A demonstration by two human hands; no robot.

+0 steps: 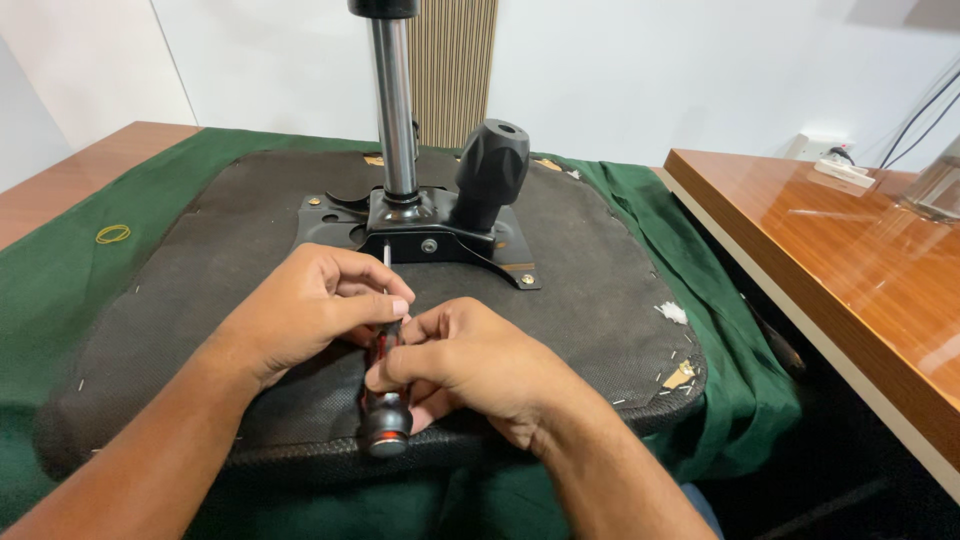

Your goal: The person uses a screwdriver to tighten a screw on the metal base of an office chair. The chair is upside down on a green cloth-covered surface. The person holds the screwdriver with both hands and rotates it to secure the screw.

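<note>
An upturned chair seat point(200, 270) with a black fabric underside lies on a green cloth point(50, 300). A black metal mechanism plate point(420, 235) is bolted on it, with a chrome gas-lift column point(395, 110) rising from it and a black knob point(490, 170) beside it. Both hands hold a screwdriver with a black and red handle point(385, 415); its thin shaft point(387, 255) points at the plate's near edge. My left hand point(300, 310) pinches the shaft near the handle's top. My right hand point(470, 365) wraps the handle.
A yellow rubber band point(112, 234) lies on the cloth at left. A glossy wooden desk point(830, 260) stands to the right, with a white socket and cables point(835, 160) at its back. White walls and a ribbed beige panel point(450, 70) are behind.
</note>
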